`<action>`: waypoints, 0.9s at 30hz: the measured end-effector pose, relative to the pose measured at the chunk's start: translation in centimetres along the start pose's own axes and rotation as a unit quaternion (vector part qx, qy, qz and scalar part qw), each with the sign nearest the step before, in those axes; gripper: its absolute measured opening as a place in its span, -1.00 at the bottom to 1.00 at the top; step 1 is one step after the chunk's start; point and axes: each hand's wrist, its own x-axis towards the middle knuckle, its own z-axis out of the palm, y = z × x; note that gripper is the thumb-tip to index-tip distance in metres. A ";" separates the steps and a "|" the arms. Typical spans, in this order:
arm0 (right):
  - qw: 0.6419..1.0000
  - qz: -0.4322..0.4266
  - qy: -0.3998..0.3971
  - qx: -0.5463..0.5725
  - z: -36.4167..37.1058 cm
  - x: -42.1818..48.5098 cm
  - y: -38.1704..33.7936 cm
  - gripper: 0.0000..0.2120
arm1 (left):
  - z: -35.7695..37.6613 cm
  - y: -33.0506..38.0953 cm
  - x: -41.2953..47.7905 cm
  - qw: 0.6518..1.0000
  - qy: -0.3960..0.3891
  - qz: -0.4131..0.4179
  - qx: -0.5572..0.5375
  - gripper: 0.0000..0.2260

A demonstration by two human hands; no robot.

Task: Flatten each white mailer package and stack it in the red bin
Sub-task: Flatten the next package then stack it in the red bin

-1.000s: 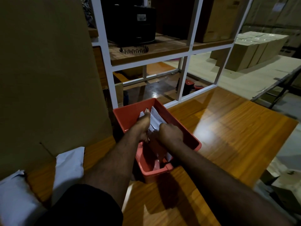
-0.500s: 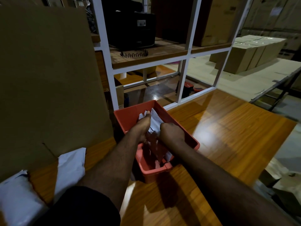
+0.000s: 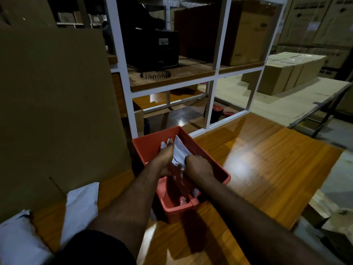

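Both hands, left [image 3: 165, 159] and right [image 3: 198, 165], press a mailer [image 3: 180, 152] down inside the bin [image 3: 147, 148], fingers curled onto it. Next, I'd guess, they let go and fetch another mailer [image 3: 82, 207] off the desk [image 3: 267, 159], well behind the fingers.

Warehouse, stacked cardboard boxes [image 3: 282, 77], shelving [image 3: 215, 69]

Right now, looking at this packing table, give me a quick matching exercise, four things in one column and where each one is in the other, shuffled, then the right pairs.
Things:
1. red bin
2. loose white mailer
3. coiled black spring
4. left hand

Places:
A. on the wooden shelf behind the white frame
B. pressing on a white mailer inside the bin
C. lying on the table to the left, by the big cardboard sheet
D. on the table's middle, in front of the white frame

Pairs: 1-D, 2-C, 3-A, 4-B
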 end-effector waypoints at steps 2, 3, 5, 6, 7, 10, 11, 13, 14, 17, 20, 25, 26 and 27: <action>1.000 0.003 -0.014 0.011 0.2 0.1 0.1 -0.92 | 0.3 -0.2 -0.5 0.999 -0.018 -0.011 -0.028 -0.31; 1.000 0.008 -0.020 0.017 0.1 0.1 0.3 -0.91 | 0.5 -0.4 0.0 0.999 -0.013 -0.009 -0.042 -0.30; 0.999 0.011 -0.025 0.019 0.1 0.3 0.4 -0.90 | 0.7 -0.7 0.8 0.998 -0.007 0.012 -0.062 -0.27; 0.999 0.012 -0.027 0.020 0.1 0.3 0.3 -0.89 | 0.6 -0.8 1.4 0.998 -0.001 0.012 -0.062 -0.23; 0.999 0.013 -0.030 0.021 0.1 0.4 0.2 -0.88 | 0.5 -1.1 1.7 0.998 -0.005 0.012 -0.057 -0.19; 0.999 0.014 -0.034 0.018 0.2 0.6 0.0 -0.90 | 0.0 -1.5 2.4 0.999 -0.005 0.010 -0.040 -0.21; 0.999 0.010 -0.032 0.009 0.2 0.5 -0.1 -0.92 | -0.1 -1.4 1.9 0.999 0.003 0.005 -0.040 -0.21; 1.000 -0.010 -0.014 -0.020 -0.1 0.4 -0.1 -0.94 | -0.3 -1.0 1.2 1.000 -0.002 -0.007 -0.028 -0.18; 0.999 -0.027 0.000 -0.035 -0.2 0.2 0.0 -0.94 | -0.5 -0.9 0.8 1.000 -0.010 -0.003 -0.025 -0.18; 0.994 -0.072 0.045 -0.073 -1.1 -0.4 0.3 -0.92 | -0.8 -0.7 0.5 1.000 -0.024 0.000 -0.011 -0.12; 0.989 -0.086 0.090 -0.078 -2.0 -1.0 0.6 -0.89 | -1.4 -0.9 1.2 1.000 -0.019 -0.004 -0.003 0.05; 0.987 -0.091 0.128 0.017 -4.1 -2.1 -0.1 -0.84 | -2.5 0.1 -1.1 0.998 -0.047 0.050 0.004 0.10; 0.985 -0.101 0.131 0.040 -4.5 -2.4 -0.6 -0.82 | -2.9 0.8 -3.1 0.996 -0.043 0.084 0.005 -0.10; 0.982 -0.113 0.136 0.060 -4.9 -2.7 -1.3 -0.81 | -3.3 1.2 -4.4 0.993 -0.038 0.113 -0.002 -0.31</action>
